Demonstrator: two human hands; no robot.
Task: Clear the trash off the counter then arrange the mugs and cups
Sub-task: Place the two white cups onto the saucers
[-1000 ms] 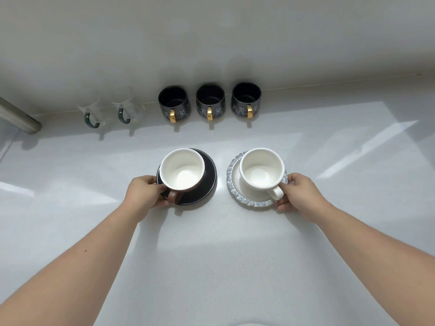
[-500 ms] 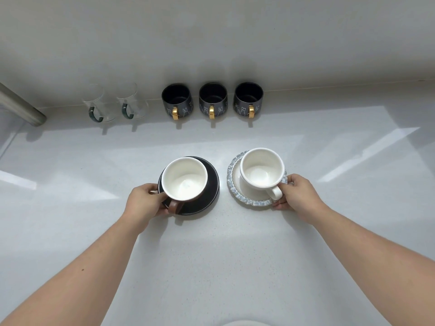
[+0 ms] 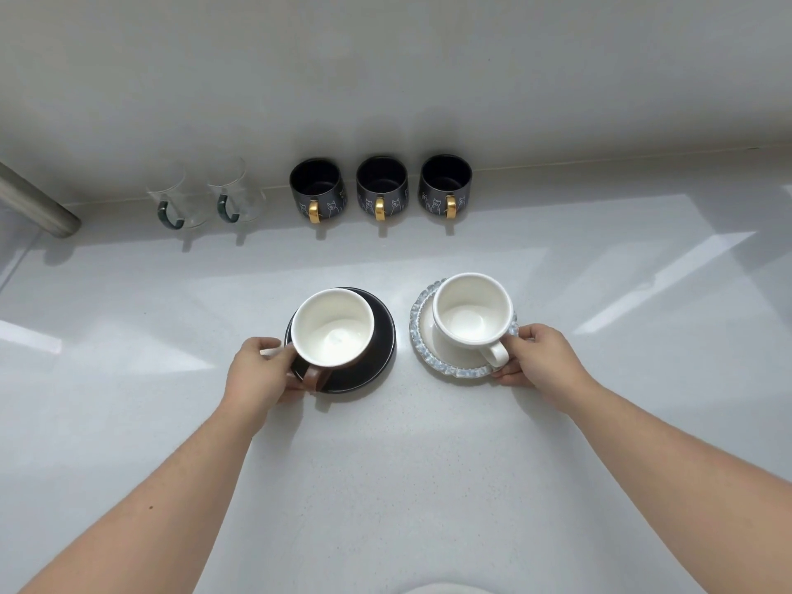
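A brown cup with a white inside (image 3: 332, 332) stands on a black saucer (image 3: 379, 349) in the middle of the counter. My left hand (image 3: 261, 373) grips that saucer's left rim. To the right, a white cup (image 3: 471, 312) sits on a pale blue-edged saucer (image 3: 445, 368), and my right hand (image 3: 542, 358) holds this saucer's right rim beside the cup's handle. Along the back wall stand three dark mugs with gold handles (image 3: 381, 188) and two clear glass cups with green handles (image 3: 201, 199).
A white counter (image 3: 385, 486) runs to a pale wall behind the mugs. A grey metal bar (image 3: 34, 199) juts in at the far left. A white rounded object (image 3: 445, 589) peeks in at the bottom edge.
The brown cup and black saucer have slid a little nearer to me with my left hand. The white cup set has barely moved.
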